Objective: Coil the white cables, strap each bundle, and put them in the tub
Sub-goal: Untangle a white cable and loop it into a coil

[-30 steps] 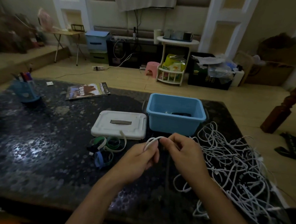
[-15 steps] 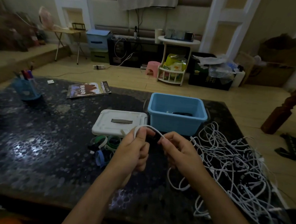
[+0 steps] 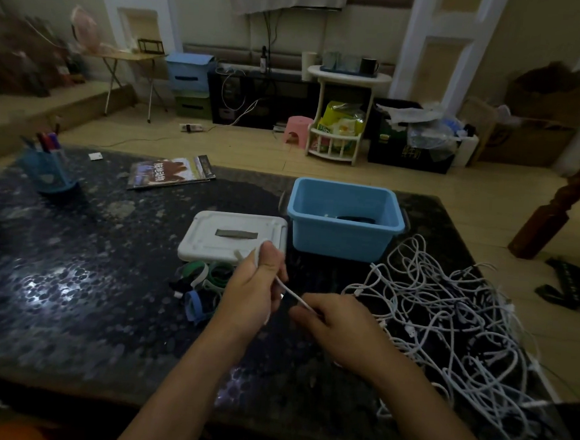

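- Thin white cable (image 3: 292,294): spans the two hands, taut, in front of the blue plastic tub (image 3: 344,235); judged light, limp and springy.
- Left hand (image 3: 254,291) grips the coil end; right hand (image 3: 337,328) pinches the run. Hold near the fist.
- Tangled white cable heap (image 3: 452,331) at 3 o'clock may snag.
- White lid (image 3: 234,238) and coloured straps (image 3: 203,284) at 11 o'clock.

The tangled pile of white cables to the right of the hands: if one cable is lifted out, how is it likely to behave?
Probably floppy: the white cables lie in loose, curling loops. Likely to snag and drag neighbours along, since the strands cross over one another. The cable runs nearly straight only between the left hand and right hand, which grip it.
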A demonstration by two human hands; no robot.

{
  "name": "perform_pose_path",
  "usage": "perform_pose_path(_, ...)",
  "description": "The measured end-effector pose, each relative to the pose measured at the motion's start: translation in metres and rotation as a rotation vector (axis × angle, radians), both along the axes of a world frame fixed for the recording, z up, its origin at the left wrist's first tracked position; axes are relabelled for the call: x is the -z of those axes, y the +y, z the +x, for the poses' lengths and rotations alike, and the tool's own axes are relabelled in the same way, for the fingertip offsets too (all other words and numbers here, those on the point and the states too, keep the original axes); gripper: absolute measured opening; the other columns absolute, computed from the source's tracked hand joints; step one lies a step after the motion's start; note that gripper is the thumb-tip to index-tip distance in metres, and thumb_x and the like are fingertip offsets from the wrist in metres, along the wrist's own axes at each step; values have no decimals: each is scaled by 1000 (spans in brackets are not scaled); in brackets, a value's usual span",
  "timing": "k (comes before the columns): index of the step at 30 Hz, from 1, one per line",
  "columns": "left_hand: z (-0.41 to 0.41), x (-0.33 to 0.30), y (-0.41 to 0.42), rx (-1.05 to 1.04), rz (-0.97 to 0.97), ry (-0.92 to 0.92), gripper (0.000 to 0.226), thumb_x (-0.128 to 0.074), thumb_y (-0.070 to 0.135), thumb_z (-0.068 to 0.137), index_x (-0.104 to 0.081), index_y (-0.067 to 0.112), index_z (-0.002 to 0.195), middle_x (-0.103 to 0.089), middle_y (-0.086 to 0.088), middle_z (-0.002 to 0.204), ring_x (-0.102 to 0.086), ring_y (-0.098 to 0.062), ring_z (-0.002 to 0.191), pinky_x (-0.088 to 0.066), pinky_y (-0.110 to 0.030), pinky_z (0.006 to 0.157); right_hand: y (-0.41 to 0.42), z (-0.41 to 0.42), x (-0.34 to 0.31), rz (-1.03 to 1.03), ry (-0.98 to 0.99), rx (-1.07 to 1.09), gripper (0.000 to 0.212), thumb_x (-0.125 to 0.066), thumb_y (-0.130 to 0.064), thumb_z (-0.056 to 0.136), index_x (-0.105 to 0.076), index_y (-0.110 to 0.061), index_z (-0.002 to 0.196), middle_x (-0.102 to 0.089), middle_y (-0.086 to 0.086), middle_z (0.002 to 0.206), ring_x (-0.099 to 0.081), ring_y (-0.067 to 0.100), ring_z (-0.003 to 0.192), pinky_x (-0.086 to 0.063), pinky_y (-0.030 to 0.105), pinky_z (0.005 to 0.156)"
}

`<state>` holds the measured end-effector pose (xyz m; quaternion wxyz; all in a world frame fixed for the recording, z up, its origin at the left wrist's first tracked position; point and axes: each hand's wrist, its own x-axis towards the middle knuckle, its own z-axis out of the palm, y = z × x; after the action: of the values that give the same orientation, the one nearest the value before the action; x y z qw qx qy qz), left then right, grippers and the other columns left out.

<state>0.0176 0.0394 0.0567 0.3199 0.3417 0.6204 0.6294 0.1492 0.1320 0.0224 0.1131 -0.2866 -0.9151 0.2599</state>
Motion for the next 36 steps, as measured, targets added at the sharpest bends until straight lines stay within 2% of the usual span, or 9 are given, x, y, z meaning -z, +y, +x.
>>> perform_pose_path(3,-3,-4,1,-16,138,-171,47,-34,47,103,-48,12,74,-44,-7,62,-51,-19,57,-50,-37,65,5,4,5,36,-65,15,27,-50,-46,99,-59,-31,78,-65,-7,75,-63,13,78,-48,37,70)
perform_pose_path(7,-9,-11,-3,47,245,-339,41,-37,53,94,-36,18,72,-24,1,56,-20,-10,42,-26,-23,38,13,9,4,51,-69,64,28,-51,-43,100,-65,-25,83,-67,-4,81,-62,14,81,-48,36,72)
perform_pose_path(10,-17,-7,-4,-36,154,-163,42,-38,57,91,-33,20,74,-27,5,56,-19,-7,43,-19,-20,37,17,13,-3,20,11,88,23,-59,-42,96,-65,-27,80,-65,-8,73,-61,9,73,-52,38,71)
perform_pose_path(14,-21,0,-2,-146,30,208,41,-33,65,89,-42,26,79,-43,11,63,-39,-5,51,-35,-26,51,8,11,-19,-5,104,-11,13,-65,-32,90,-70,-26,80,-65,-11,72,-61,6,72,-51,31,70)
perform_pose_path(18,-17,1,-4,10,-82,377,50,-36,74,78,-44,25,87,-49,9,72,-47,2,59,-40,-19,58,-3,8,-34,-108,235,-44,18,-58,-33,82,-59,-26,65,-58,-7,70,-56,9,67,-47,34,67)
perform_pose_path(21,-19,7,0,163,-177,433,56,-64,78,68,-37,32,84,-41,11,72,-38,2,54,-35,-20,56,-1,7,-38,-207,309,-26,20,-46,-43,73,-60,-34,62,-59,-9,71,-58,10,71,-48,39,71)
perform_pose_path(25,-19,11,0,265,-253,489,61,-90,45,64,-36,31,89,-47,13,77,-49,9,63,-46,-19,63,1,8,-38,-176,273,-13,23,-44,-44,72,-65,-36,67,-60,-8,75,-59,10,74,-51,42,72)
perform_pose_path(30,-16,17,-1,206,-338,709,47,-79,35,82,-35,25,99,-56,9,84,-54,0,70,-42,-23,58,2,12,-38,-66,258,38,28,-48,-29,78,-75,-35,80,-60,-11,75,-57,6,74,-50,37,71)
perform_pose_path(36,-3,20,5,223,-394,724,23,-40,44,103,-43,24,94,-59,1,83,-58,-18,75,-45,-42,68,-1,8,-33,-91,307,-21,22,-50,-30,88,-71,-29,94,-66,-10,88,-61,6,83,-52,37,77)
